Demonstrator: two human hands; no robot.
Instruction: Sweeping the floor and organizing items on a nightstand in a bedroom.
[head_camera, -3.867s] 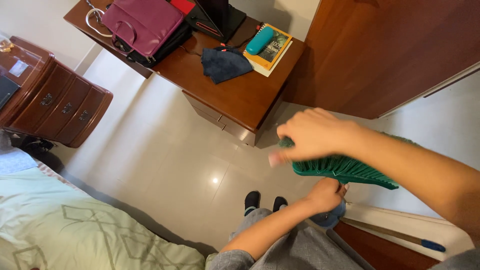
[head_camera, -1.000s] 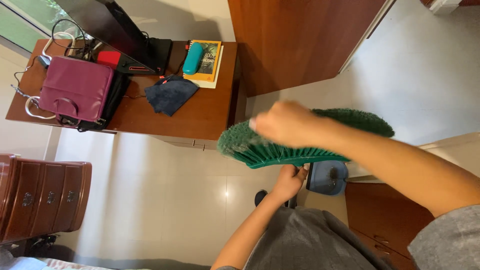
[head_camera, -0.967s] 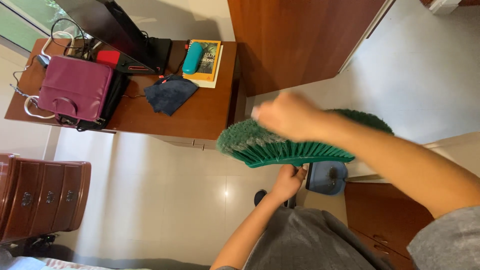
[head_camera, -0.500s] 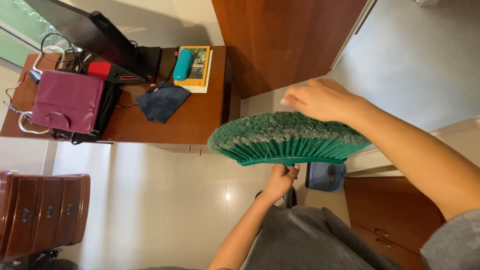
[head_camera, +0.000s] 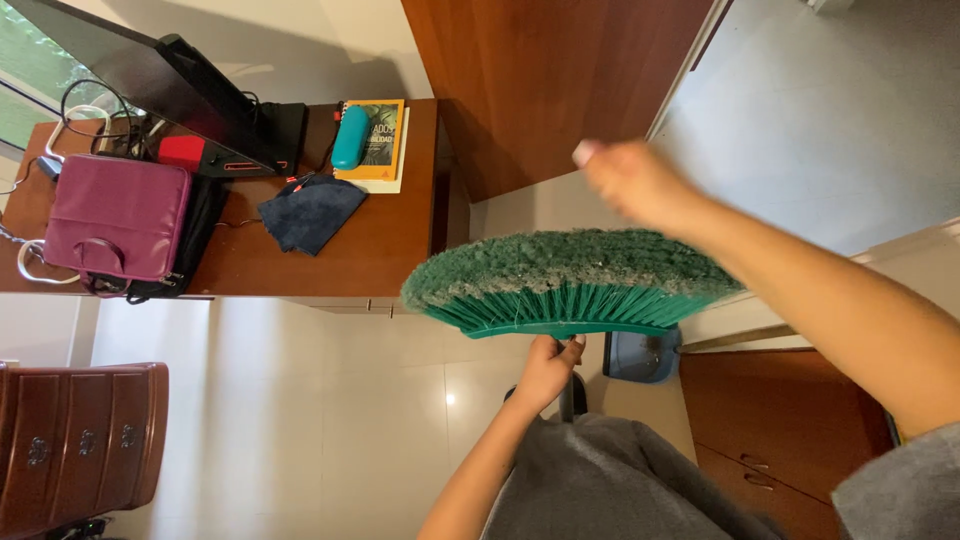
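Observation:
A green broom head (head_camera: 565, 285) is held up in front of me with its dusty bristle tips facing upward. My left hand (head_camera: 549, 366) is closed around the broom's handle just below the head. My right hand (head_camera: 628, 180) hovers just above the right part of the bristles. It is blurred by motion and appears clear of them. Its fingers look loosely curled, and I cannot make out whether it holds anything. My grey trousers (head_camera: 610, 485) fill the bottom of the view.
A wooden desk (head_camera: 380, 240) at upper left carries a maroon bag (head_camera: 115, 215), a dark monitor (head_camera: 150, 85), a teal case (head_camera: 351, 137) on a book and a dark blue cloth (head_camera: 310, 210). A chest of drawers (head_camera: 75, 440) stands lower left, a blue dustpan (head_camera: 640, 357) behind the broom, and wooden cabinets (head_camera: 790, 420) right.
My right hand has swept from the left part of the bristles over to the right and lifted off them. The broom head has turned more level; my left hand keeps its grip.

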